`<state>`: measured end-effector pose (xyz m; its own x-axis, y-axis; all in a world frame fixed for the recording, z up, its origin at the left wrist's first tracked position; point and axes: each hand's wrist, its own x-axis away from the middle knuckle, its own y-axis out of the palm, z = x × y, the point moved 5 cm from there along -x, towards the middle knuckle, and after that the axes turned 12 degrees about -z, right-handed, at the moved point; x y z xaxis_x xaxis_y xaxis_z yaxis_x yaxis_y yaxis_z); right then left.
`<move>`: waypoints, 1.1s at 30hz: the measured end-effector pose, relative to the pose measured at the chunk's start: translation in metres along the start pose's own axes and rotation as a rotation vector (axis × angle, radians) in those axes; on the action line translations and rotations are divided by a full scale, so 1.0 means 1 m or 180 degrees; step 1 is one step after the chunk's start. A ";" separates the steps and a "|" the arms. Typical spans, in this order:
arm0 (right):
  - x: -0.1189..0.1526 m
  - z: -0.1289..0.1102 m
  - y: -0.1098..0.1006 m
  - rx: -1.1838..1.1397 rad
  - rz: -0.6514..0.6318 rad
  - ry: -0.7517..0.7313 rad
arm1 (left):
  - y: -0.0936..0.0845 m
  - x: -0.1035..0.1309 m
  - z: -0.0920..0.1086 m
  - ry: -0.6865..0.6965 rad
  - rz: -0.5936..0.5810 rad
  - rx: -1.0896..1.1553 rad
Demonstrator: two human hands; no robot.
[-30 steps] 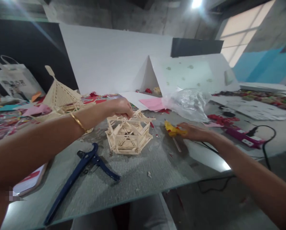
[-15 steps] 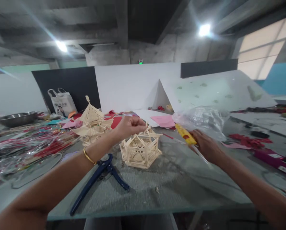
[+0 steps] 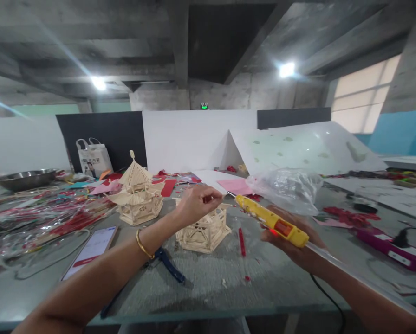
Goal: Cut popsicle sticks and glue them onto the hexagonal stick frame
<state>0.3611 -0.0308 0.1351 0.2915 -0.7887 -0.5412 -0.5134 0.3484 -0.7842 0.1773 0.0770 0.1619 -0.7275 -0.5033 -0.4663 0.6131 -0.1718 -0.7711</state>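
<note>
I have the right hand (image 3: 296,255), fingers clamped round the yellow glue gun (image 3: 263,215), angled toward the left hand (image 3: 197,205) presumably for precision, left fingers pinched together (contents unclear) near the stick model (image 3: 204,235) on the tabletop (image 3: 263,290).

Tote bag (image 3: 97,161): white, before the black panel (image 3: 124,139)
Phone (image 3: 92,248): lying face up, screen lit
Plastic bag (image 3: 293,188): clear, crumpled, beside pink paper (image 3: 235,186)
Power strip (image 3: 378,240): purple, black plug (image 3: 401,238) in it
</note>
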 end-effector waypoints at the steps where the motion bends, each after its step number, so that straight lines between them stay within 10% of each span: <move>1: -0.001 -0.001 0.000 0.0004 -0.0016 0.0013 | 0.001 0.000 0.000 0.0024 0.0010 0.0000; 33: 0.002 -0.001 0.006 0.0389 0.0304 0.0021 | 0.007 0.007 -0.009 0.0147 0.0533 0.0450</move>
<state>0.3579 -0.0310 0.1297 0.2406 -0.7522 -0.6135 -0.4364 0.4807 -0.7606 0.1741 0.0802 0.1489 -0.6232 -0.4960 -0.6047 0.7613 -0.2078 -0.6142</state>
